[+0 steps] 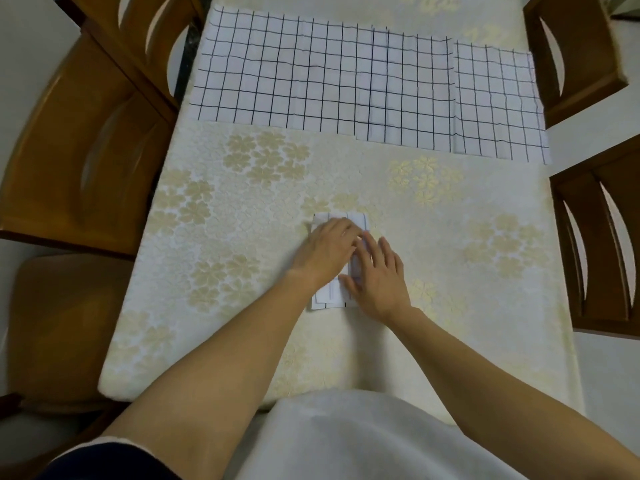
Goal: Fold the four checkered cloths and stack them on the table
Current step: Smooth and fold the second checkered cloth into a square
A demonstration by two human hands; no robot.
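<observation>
Fingers (375,249) of the left hand (329,249) and right hand (381,277) lie fairly flat, gripping nothing, pressing a small folded cloth (356,221) onto the near middle of the counter (242,202). That looks like the first cloth nearly done. Three unfolded cloths (311,74) lie overlapping across the far end, with no stack begun.

A cream tablecloth (242,237) with pale gold flower clusters fills the middle of the view. Wooden chairs with slotted backs flank it. On the left stand the far left chair (138,32) and the middle left chair (86,150), with a tan padded seat (65,323) nearer. On the right stand the far right chair (571,57) and the near right chair (602,244). Pale floor (616,375) shows beside them.
</observation>
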